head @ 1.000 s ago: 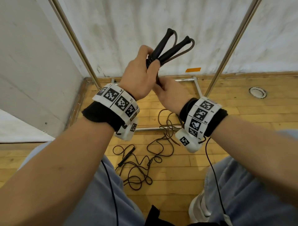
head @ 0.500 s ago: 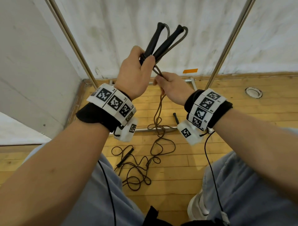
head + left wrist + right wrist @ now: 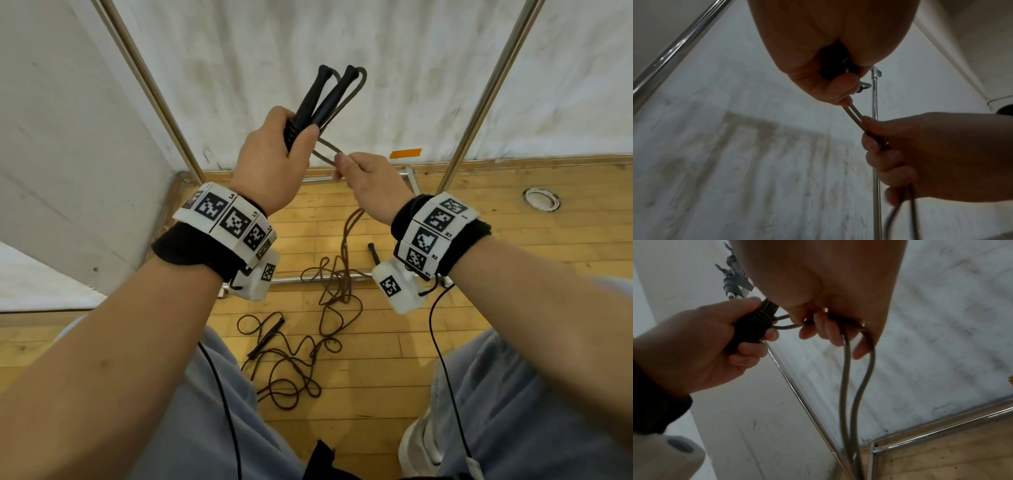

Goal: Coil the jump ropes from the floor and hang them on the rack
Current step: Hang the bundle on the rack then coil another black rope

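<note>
My left hand (image 3: pixel 274 161) grips two black jump rope handles (image 3: pixel 322 94) together, held upright in front of the wall. Several turns of grey cord (image 3: pixel 758 319) are wound round the handles' lower ends. My right hand (image 3: pixel 368 178) pinches the doubled cord (image 3: pixel 325 154) just right of the left hand. From that hand the two strands (image 3: pixel 853 386) hang down to the floor. A second dark jump rope (image 3: pixel 294 359) lies tangled on the wooden floor between my legs, with one black handle (image 3: pixel 267 337) showing. The rack (image 3: pixel 157 92) is a chrome tube frame.
The rack's right upright (image 3: pixel 486 92) and base bars (image 3: pixel 318 279) stand against a white wall (image 3: pixel 308 41). A hook (image 3: pixel 864 86) juts out near that upright's top. A round metal floor plate (image 3: pixel 541 198) sits at the right. A wall panel (image 3: pixel 68 137) closes off the left.
Both hands rose a little with the handles. My right hand came out from under the left and drew the cord out to the right, lifting more rope off the floor.
</note>
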